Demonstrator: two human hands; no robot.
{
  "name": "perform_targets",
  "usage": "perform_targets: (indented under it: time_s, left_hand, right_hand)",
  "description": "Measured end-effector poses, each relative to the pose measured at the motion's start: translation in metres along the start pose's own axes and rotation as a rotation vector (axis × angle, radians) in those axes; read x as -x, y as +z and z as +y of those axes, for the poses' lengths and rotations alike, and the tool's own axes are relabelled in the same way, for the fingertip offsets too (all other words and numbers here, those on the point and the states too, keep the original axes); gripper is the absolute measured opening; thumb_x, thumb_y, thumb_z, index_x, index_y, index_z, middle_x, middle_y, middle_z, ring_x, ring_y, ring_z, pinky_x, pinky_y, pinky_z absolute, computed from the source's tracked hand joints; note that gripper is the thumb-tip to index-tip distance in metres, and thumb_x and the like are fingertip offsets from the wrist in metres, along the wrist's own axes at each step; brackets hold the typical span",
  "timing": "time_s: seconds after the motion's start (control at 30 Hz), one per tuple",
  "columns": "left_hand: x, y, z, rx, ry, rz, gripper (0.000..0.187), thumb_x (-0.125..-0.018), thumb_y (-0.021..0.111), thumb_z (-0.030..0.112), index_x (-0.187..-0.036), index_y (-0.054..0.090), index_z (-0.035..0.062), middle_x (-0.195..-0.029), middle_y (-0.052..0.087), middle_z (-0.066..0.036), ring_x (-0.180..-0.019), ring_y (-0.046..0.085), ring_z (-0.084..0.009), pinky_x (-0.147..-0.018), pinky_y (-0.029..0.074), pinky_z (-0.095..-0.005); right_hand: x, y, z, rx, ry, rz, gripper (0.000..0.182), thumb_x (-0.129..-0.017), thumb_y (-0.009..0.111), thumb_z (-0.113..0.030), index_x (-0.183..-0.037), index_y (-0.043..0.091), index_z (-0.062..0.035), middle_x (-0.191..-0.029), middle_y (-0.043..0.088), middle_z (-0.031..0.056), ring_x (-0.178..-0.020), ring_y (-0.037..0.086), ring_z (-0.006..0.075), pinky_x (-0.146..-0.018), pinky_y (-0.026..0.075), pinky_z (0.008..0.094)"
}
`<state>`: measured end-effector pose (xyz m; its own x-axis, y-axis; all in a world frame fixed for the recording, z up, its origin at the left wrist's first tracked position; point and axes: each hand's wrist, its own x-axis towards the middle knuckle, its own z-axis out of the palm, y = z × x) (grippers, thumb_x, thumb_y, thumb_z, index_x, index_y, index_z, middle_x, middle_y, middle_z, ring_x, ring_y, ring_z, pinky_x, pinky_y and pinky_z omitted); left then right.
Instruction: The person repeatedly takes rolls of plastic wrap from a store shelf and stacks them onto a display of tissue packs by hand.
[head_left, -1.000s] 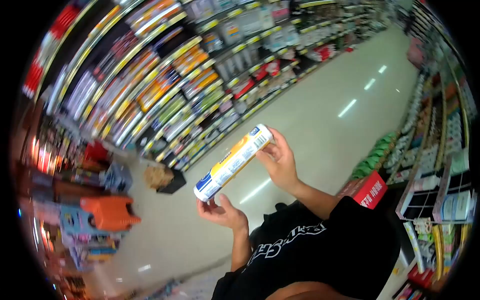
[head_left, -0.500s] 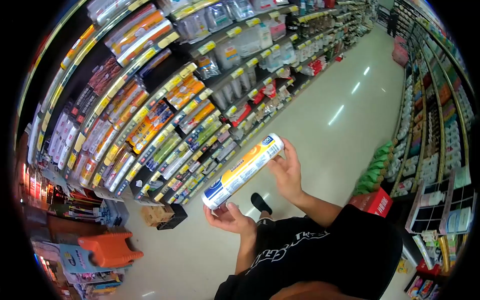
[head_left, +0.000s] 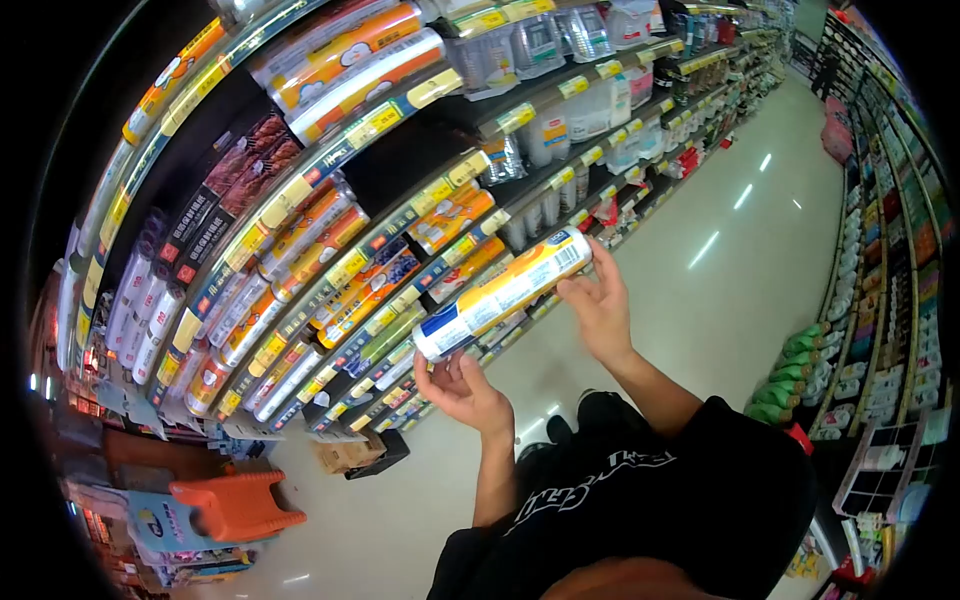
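Observation:
A long roll in yellow, white and blue wrapping (head_left: 503, 293) spans the space between my two hands, tilted with its right end higher. Around its lower, blue end are the fingers of my left hand (head_left: 466, 394). The upper, white end rests in my right hand (head_left: 600, 306), thumb on the near side and fingers behind. Just beyond the roll stands a shelf rack with similar orange and white rolls (head_left: 320, 262) and yellow price tags.
An orange plastic stool (head_left: 240, 506) is at the lower left. A cardboard box (head_left: 348, 454) sits on the floor by the rack. Green packages (head_left: 790, 378) line the right-hand shelves. The pale aisle floor (head_left: 690, 240) runs between the racks.
The view has shifted, and the left rack appears larger and closer. Both hands, still holding the roll, are higher in the picture, with the roll now in front of the shelves.

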<state>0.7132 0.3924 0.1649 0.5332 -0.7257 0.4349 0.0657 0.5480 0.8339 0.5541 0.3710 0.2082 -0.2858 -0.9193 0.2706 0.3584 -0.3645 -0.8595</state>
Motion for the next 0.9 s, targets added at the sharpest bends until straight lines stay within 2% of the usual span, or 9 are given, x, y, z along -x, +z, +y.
perform_targets:
  time_s: [0.23,0.43,0.57,0.63,0.67,0.7,0.73,0.8,0.9]
  left_hand:
    - [-0.067,0.027,-0.038,0.04,-0.114,-0.029,0.052,-0.094,0.056,0.004,-0.139,0.031,-0.0007,-0.123,0.052,-0.018,-0.109,0.054,-0.0192,-0.091,0.046,-0.0298]
    - [-0.133,0.061,-0.075,0.013,-0.164,-0.005,0.06,-0.095,0.055,0.004,-0.146,0.024,0.0014,-0.125,0.051,-0.018,-0.112,0.054,-0.0206,-0.094,0.045,-0.0293]
    - [-0.183,0.078,-0.103,-0.142,-0.125,0.015,0.062,-0.094,0.056,0.005,-0.148,0.024,0.0007,-0.125,0.053,-0.018,-0.114,0.055,-0.0213,-0.095,0.045,-0.0296]
    - [-0.203,0.091,-0.106,-0.141,-0.179,0.024,0.063,-0.094,0.056,0.005,-0.148,0.024,-0.0001,-0.132,0.049,-0.019,-0.119,0.052,-0.0231,-0.1,0.043,-0.0316]
    - [-0.212,0.096,-0.112,-0.178,-0.109,0.029,0.062,-0.094,0.058,0.006,-0.147,0.027,-0.0006,-0.132,0.05,-0.02,-0.119,0.053,-0.0221,-0.099,0.043,-0.0308]
    - [-0.22,0.101,-0.117,-0.218,-0.042,0.035,0.061,-0.093,0.059,0.007,-0.146,0.03,-0.0011,-0.132,0.052,-0.02,-0.119,0.053,-0.0212,-0.098,0.044,-0.0299]
    - [-0.225,0.105,-0.12,-0.227,0.021,0.025,0.055,-0.093,0.057,0.004,-0.143,0.034,-0.0011,-0.143,0.042,-0.019,-0.125,0.05,-0.0249,-0.103,0.042,-0.0324]
    - [-0.233,0.106,-0.125,-0.293,0.07,-0.01,0.052,-0.093,0.056,0.001,-0.141,0.036,-0.0014,-0.147,0.038,-0.018,-0.126,0.049,-0.0265,-0.105,0.04,-0.0336]
    - [-0.234,0.109,-0.129,-0.376,0.078,-0.033,0.044,-0.092,0.052,-0.004,-0.135,0.041,-0.0024,-0.149,0.033,-0.018,-0.127,0.049,-0.0291,-0.107,0.038,-0.0372]
  right_hand:
    - [-0.087,0.025,0.05,-0.052,-0.049,-0.024,0.066,-0.089,0.053,0.007,-0.146,0.019,0.0021,-0.123,0.055,0.0177,-0.11,0.058,0.0191,-0.094,0.046,0.0293]
    - [-0.164,0.041,0.08,-0.119,-0.03,-0.124,0.072,-0.091,0.052,0.005,-0.15,0.011,0.001,-0.119,0.059,0.0195,-0.107,0.058,0.017,-0.093,0.044,0.0266]
    - [-0.217,0.05,0.092,-0.113,0.051,-0.181,0.074,-0.093,0.054,0.002,-0.151,0.008,0.0004,-0.116,0.061,0.018,-0.107,0.058,0.017,-0.094,0.043,0.027]
    - [-0.243,0.053,0.097,-0.112,0.124,-0.242,0.075,-0.093,0.054,0.001,-0.152,0.007,0.0003,-0.118,0.06,0.0189,-0.107,0.057,0.0175,-0.096,0.043,0.0275]
    - [-0.253,0.054,0.096,-0.044,0.142,-0.263,0.076,-0.093,0.055,0.001,-0.152,0.006,0.0003,-0.133,0.049,0.0215,-0.117,0.054,0.0212,-0.098,0.041,0.0283]
    - [-0.261,0.055,0.1,-0.053,0.146,-0.272,0.076,-0.093,0.055,0.001,-0.152,0.006,0.0003,-0.133,0.049,0.0215,-0.117,0.054,0.0212,-0.098,0.041,0.0283]
    - [-0.268,0.056,0.105,-0.105,0.116,-0.277,0.076,-0.092,0.054,0.002,-0.152,0.007,0.0007,-0.141,0.041,0.0208,-0.123,0.05,0.0236,-0.101,0.04,0.031]
    - [-0.278,0.062,0.112,-0.211,0.053,-0.279,0.073,-0.091,0.053,0.005,-0.15,0.011,0.0027,-0.155,0.022,0.016,-0.138,0.035,0.0286,-0.108,0.033,0.0394]
    - [-0.289,0.064,0.122,-0.225,0.037,-0.283,0.07,-0.091,0.053,0.006,-0.149,0.014,0.0034,-0.153,0.027,0.0152,-0.139,0.033,0.0277,-0.112,0.028,0.0419]
